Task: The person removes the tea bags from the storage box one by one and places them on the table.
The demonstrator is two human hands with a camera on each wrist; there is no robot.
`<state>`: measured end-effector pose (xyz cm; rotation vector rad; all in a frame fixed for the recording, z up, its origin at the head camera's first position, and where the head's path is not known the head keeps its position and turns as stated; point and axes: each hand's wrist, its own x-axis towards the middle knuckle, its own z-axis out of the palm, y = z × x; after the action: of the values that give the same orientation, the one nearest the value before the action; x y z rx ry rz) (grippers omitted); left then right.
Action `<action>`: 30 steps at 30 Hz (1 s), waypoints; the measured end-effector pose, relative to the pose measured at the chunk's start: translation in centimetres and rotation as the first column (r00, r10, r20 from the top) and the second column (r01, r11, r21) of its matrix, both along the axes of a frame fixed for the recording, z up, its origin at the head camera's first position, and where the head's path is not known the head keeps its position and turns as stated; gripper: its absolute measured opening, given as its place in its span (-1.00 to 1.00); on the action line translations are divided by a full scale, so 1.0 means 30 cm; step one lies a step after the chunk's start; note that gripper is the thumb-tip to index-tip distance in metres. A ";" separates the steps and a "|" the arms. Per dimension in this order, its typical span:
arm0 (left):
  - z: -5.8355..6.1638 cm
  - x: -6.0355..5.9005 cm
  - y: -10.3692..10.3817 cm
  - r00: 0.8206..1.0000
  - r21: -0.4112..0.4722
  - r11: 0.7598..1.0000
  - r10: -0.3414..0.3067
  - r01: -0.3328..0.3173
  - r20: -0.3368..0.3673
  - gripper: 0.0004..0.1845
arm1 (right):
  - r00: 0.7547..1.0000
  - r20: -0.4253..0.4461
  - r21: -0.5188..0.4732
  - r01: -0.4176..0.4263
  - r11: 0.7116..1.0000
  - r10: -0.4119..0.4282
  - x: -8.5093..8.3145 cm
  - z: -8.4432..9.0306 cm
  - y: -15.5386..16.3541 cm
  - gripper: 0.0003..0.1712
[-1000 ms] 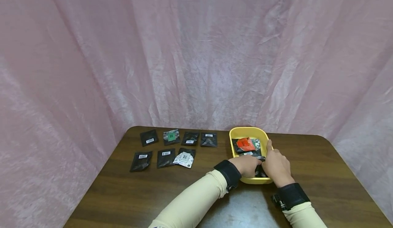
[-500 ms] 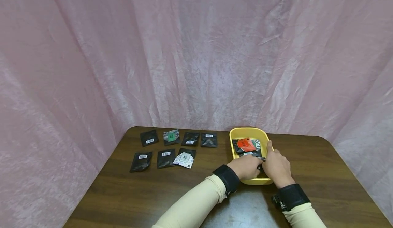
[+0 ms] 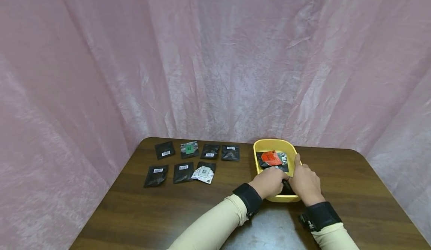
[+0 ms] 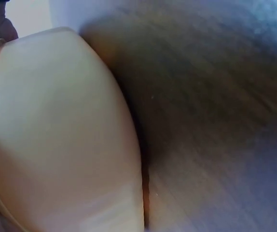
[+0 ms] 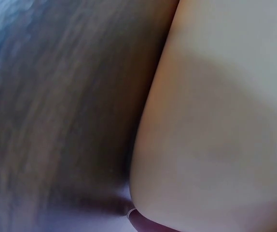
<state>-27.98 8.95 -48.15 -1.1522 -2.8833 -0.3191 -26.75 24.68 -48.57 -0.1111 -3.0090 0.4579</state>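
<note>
A yellow tub point(image 3: 258, 167) stands on the brown table point(image 3: 175, 209), right of centre. It holds a red packet point(image 3: 271, 157) on top of dark packets. My left hand point(image 3: 269, 182) reaches into the tub's near end, fingers curled on a black packet point(image 3: 287, 185). My right hand point(image 3: 304, 182) holds the tub's right wall, thumb up along the rim and fingers inside, touching the left hand. The fingertips are hidden. The left wrist view is filled by the tub's outer wall point(image 4: 56, 135), the right wrist view by the same wall point(image 5: 220, 116), blurred.
Several black packets with barcode labels lie in two rows at the table's left, among them one with a green square point(image 3: 189, 149) and a silvery one point(image 3: 203, 173). Pink cloth point(image 3: 215, 55) hangs behind and at both sides. The table's rounded back corners are close to it.
Both hands stay together at the tub's near end. The left hand has crept slightly further over the black packet, which shows less. The laid-out packets have not moved.
</note>
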 end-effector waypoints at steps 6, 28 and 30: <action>-0.005 0.014 0.005 0.998 -0.002 1.000 0.016 -0.016 -0.058 -0.73 | 1.000 0.008 0.000 -0.001 1.000 0.001 0.005 -0.001 0.004 0.10; 0.075 0.059 -0.022 0.969 -0.255 0.967 -0.073 0.011 -0.236 -0.71 | 1.000 -0.014 0.005 -0.018 1.000 0.018 0.000 -0.006 0.008 0.09; 0.091 0.062 -0.027 0.966 -0.262 0.965 -0.075 0.008 -0.247 -0.73 | 1.000 -0.018 0.005 -0.021 1.000 0.021 0.001 -0.006 0.010 0.09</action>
<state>-26.13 8.15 -45.41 -1.1877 -2.7312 0.2022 -26.72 24.98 -48.75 -0.0748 -2.9965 0.4518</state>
